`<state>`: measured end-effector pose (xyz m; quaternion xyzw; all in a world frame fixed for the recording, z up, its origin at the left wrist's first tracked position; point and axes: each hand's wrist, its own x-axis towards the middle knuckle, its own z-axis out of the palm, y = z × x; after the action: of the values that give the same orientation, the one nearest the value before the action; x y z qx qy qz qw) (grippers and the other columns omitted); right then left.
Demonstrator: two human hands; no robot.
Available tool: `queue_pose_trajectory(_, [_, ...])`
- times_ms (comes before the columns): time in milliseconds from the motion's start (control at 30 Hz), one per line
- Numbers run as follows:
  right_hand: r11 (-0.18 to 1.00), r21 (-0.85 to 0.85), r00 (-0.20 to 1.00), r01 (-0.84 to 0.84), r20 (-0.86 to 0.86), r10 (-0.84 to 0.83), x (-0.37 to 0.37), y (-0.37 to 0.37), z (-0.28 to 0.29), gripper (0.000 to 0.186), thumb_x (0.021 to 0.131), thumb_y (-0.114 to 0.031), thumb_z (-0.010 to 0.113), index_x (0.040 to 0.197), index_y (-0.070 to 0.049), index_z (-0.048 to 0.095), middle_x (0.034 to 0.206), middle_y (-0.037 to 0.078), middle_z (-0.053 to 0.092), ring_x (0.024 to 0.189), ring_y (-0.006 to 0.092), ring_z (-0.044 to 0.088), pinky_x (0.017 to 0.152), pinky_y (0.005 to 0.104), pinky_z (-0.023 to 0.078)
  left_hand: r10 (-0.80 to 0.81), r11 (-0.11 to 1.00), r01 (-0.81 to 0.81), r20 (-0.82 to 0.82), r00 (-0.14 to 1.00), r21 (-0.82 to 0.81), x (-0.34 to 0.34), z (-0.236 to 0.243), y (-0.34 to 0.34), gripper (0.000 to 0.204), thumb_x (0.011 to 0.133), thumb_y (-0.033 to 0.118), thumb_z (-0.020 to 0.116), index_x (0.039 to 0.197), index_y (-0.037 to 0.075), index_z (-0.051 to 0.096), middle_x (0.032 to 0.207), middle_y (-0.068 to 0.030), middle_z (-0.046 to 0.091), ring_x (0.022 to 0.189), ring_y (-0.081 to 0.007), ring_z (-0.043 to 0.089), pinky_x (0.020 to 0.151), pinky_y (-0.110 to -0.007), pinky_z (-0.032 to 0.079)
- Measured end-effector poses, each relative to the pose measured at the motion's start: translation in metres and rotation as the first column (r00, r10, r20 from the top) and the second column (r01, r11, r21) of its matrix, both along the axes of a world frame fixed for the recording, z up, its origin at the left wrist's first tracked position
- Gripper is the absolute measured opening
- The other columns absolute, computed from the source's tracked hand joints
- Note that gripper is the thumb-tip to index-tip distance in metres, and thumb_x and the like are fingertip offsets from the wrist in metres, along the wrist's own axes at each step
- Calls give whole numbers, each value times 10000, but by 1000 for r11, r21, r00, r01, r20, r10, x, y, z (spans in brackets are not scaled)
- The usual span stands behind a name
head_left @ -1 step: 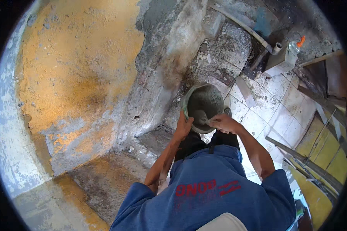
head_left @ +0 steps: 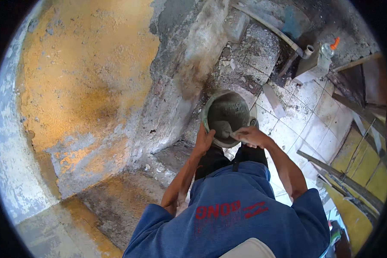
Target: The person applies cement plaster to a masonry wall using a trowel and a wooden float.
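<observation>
A round bucket [head_left: 205, 115], its rim crusted grey, is held in front of my legs at the middle of the view. My left hand [head_left: 204, 140] grips its near left rim, thumb on one side and fingers partly hidden. Grey paste that looks like mortar [head_left: 231, 106] coats the inside; how deep it lies is hard to tell. My right hand [head_left: 250, 136] is closed around the handle of a trowel [head_left: 222, 128] at the near right rim. The trowel's grey-coated blade points left into the bucket.
A patchy orange and grey wall [head_left: 90, 81] rises on the left. Rubble [head_left: 249, 56] lies beyond the bucket. A pipe [head_left: 271, 28], a block [head_left: 309, 69] and a clear bottle with an orange top [head_left: 328, 50] are at the far right. Wooden strips [head_left: 344, 176] lie right of the tiles [head_left: 294, 133].
The trowel blade has shifted slightly left and shows more plainly inside the bucket. My right hand has moved very little; my left hand stays on the rim.
</observation>
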<state>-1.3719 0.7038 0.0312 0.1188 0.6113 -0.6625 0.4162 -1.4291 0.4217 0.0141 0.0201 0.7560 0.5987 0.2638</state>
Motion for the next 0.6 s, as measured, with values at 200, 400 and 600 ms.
queue_pose_trajectory(200, [883,-164,897,441,119,-426,19,-4,-8,498,944,-336,677,1345,-47,618,777,23,622,524,80,499,418,243,353,171,979,-195,295,940,56,-35,7,-13,556,932,12,570,1450,63,374,1306,-139,554,1102,-259,623,868,-398,602])
queue_pose_trajectory(400, [740,-213,762,638,38,-647,5,-61,10,508,986,-367,642,1382,-55,582,843,58,689,526,72,508,416,235,380,254,959,-282,380,889,19,-62,-2,-75,604,895,52,594,1438,109,337,1294,-149,532,1097,-320,623,842,-506,618])
queue_pose_trajectory(600, [434,-272,477,859,116,-871,-24,-149,-12,378,1005,-387,622,1204,-70,668,753,15,608,505,90,501,422,236,368,245,968,-243,392,887,-57,-89,-9,-134,638,887,82,600,1452,147,309,1327,-157,482,1173,-337,572,894,-551,591])
